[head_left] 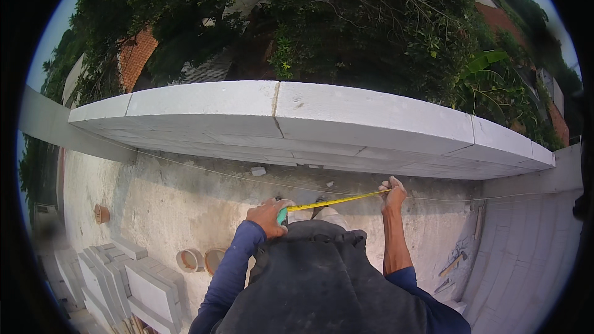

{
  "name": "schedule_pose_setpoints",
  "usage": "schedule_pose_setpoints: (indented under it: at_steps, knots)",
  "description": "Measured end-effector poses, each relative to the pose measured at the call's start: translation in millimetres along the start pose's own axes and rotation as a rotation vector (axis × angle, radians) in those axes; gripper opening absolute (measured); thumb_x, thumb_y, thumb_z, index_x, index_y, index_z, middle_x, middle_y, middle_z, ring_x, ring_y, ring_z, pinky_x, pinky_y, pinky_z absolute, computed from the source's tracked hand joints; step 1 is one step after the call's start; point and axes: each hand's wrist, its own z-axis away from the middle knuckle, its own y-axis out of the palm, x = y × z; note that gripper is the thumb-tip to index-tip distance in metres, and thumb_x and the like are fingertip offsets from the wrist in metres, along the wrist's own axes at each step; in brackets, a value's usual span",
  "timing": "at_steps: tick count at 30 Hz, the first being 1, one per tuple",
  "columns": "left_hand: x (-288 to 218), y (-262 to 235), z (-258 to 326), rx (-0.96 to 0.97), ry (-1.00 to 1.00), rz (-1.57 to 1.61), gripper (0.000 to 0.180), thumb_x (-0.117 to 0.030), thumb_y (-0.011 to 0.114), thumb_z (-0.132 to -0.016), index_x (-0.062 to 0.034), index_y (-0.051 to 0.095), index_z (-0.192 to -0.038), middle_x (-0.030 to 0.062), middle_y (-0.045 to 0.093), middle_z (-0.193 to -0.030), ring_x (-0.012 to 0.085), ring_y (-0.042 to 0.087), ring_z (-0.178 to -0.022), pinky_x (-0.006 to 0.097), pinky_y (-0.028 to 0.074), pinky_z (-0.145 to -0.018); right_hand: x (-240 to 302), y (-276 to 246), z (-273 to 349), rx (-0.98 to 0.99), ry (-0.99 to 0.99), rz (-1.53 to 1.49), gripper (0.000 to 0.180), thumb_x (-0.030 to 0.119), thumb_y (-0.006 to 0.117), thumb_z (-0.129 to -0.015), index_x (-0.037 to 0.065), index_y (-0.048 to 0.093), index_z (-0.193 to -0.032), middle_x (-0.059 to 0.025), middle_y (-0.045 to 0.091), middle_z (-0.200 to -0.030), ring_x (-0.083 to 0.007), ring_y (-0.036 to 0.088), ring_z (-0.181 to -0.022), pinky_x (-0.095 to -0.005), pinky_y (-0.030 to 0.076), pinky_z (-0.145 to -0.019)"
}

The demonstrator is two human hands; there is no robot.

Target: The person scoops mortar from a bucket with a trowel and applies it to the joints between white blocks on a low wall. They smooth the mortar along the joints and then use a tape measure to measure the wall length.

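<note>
Between my hands stretches the yellow blade of a tape measure (337,201), slanting slightly up to the right. My left hand (267,216) is wrapped round its green case, in front of my body. The end of the blade is pinched in the fingers of my right hand (393,194), held farther out to the right. Ahead of both hands runs a wall of white blocks (371,114), its top about level across the view. A thin string (272,184) spans the space just beyond my hands, in front of the wall.
Stacked white blocks (148,291) stand at the lower left near two buckets (189,261). A small brown pot (102,213) sits on the concrete floor (167,204). At the right, a hammer (455,264) lies by another block wall (526,253). Trees rise beyond the front wall.
</note>
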Motion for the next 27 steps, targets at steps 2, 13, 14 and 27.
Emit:
schedule_pose_setpoints:
  at_steps: [2, 13, 14, 27]
  knots:
    - [1, -5, -1, -0.048, 0.051, 0.081, 0.072, -0.035, 0.076, -0.069, -0.0278, 0.055, -0.138, 0.0124, 0.061, -0.121, 0.0359, 0.062, -0.117, 0.050, 0.052, -0.093, 20, 37, 43, 0.115, -0.117, 0.233, 0.018, 0.022, 0.063, -0.100, 0.005, 0.062, -0.095, -0.0025, 0.060, -0.072, -0.0103, 0.053, -0.056, -0.0263, 0.041, -0.046]
    - [40, -94, 6, -0.316, 0.301, 0.268, 0.066, -0.030, 0.072, -0.071, -0.0193, 0.058, -0.135, 0.0108, 0.062, -0.115, 0.0355, 0.062, -0.110, 0.047, 0.052, -0.091, 36, 198, 186, 0.607, 0.006, -0.151, 0.039, 0.007, 0.074, -0.091, -0.003, 0.056, -0.125, -0.0117, 0.068, -0.108, -0.0146, 0.066, -0.095, -0.0287, 0.058, -0.071]
    - [49, -105, 7, -0.334, 0.304, 0.248, 0.067, -0.028, 0.073, -0.070, -0.0169, 0.058, -0.134, 0.0114, 0.062, -0.117, 0.0356, 0.062, -0.111, 0.046, 0.051, -0.093, 30, 211, 190, 0.619, -0.001, -0.121, 0.037, 0.007, 0.074, -0.091, -0.003, 0.058, -0.123, -0.0110, 0.068, -0.106, -0.0145, 0.066, -0.092, -0.0286, 0.058, -0.071]
    - [323, -188, 73, -0.426, 0.356, 0.077, 0.074, -0.020, 0.072, -0.063, -0.0197, 0.058, -0.135, 0.0136, 0.061, -0.118, 0.0393, 0.058, -0.116, 0.049, 0.050, -0.097, 0, 308, 219, 0.038, -0.357, -0.207, 0.020, 0.020, 0.074, -0.093, 0.002, 0.069, -0.100, -0.0018, 0.067, -0.082, -0.0086, 0.061, -0.065, -0.0236, 0.051, -0.057]
